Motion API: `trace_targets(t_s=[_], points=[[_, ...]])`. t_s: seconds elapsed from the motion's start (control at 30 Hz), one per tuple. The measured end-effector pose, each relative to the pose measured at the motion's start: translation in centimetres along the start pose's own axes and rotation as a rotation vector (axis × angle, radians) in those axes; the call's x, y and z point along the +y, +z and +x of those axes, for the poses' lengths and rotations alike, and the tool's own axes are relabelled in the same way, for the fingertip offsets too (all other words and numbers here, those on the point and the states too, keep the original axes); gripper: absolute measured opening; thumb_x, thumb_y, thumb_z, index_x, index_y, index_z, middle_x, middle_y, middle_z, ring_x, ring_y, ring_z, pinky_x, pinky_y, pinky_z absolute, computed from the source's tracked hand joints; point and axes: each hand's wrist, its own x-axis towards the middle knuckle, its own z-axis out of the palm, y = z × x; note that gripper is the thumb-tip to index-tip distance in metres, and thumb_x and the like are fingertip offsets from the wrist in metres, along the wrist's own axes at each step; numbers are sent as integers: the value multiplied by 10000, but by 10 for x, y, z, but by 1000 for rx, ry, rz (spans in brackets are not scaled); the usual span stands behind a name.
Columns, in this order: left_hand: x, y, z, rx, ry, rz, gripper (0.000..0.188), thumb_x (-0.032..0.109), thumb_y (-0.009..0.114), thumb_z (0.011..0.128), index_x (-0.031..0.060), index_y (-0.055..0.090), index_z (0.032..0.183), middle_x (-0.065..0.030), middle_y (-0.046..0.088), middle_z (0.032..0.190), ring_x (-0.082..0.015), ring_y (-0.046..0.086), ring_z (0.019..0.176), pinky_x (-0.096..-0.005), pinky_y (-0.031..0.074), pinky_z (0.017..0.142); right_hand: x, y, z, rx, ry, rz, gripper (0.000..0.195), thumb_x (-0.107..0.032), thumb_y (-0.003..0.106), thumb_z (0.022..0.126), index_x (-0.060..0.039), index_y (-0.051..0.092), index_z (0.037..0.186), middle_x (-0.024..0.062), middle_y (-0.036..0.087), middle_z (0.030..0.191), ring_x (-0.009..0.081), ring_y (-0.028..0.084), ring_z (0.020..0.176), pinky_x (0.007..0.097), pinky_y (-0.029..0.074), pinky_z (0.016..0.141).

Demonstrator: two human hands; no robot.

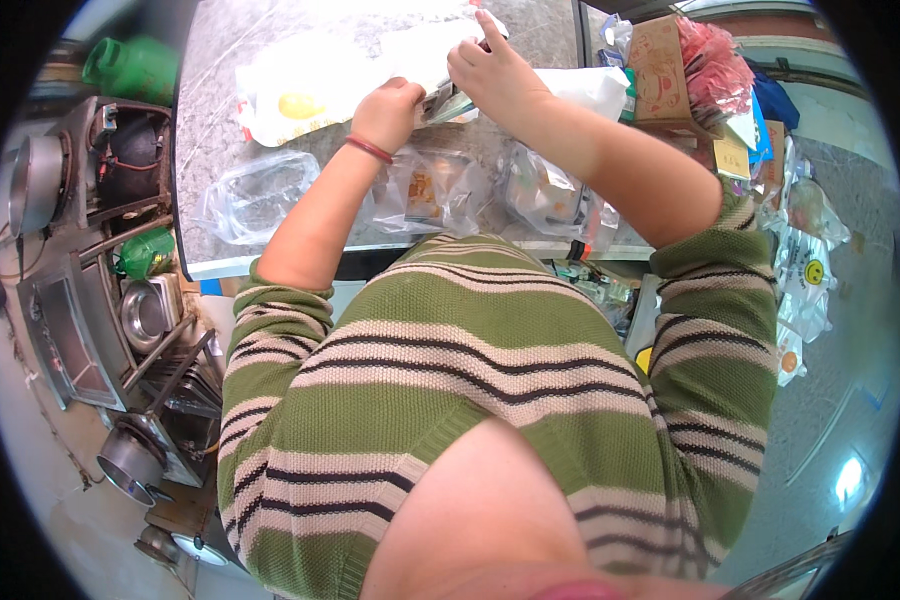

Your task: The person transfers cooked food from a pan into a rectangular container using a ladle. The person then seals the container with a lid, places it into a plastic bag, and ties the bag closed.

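Observation:
Near the far middle of the grey table, my left hand (388, 112) pinches the edge of a small dark-and-clear item (439, 99), perhaps a plastic packet, too blurred to name surely. My right hand (497, 71) is beside it, index finger stretched away and the other fingers curled on the item's far end. Under and around both hands lie white printed plastic bags (322, 86), partly washed out by glare. Nearer my body rest a clear plastic container in a bag (262, 191), a bagged container with an orange print (427, 187) and another bagged container (547, 187).
The grey marbled table (217, 127) ends close to my body. At its right stand a cardboard box (656, 67) and pink plastic bags (712, 71). Off the left side are a green gas cylinder (131, 71), metal pots (37, 186) and burner stands. Plastic bags hang at the right.

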Motion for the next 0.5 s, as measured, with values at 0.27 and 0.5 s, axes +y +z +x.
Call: trace_targets(t_s=[0.27, 0.5], points=[[14, -5, 1, -55, 14, 66, 36, 59, 573, 743, 72, 596, 768, -105, 581, 730, -297, 583, 694, -372, 482, 612, -17, 7, -19, 71, 133, 32, 352, -203, 545, 779, -107, 553, 1117, 23, 496, 1091, 214, 383, 1181, 530, 101, 1095], [10, -6, -4, -14, -81, 161, 90, 85, 568, 788, 63, 621, 858, -132, 613, 834, -283, 608, 737, -357, 496, 635, 8, -1, -49, 7, 398, 287, 372, -142, 550, 780, -111, 506, 1149, 31, 474, 1160, 195, 377, 1219, 508, 135, 1088]])
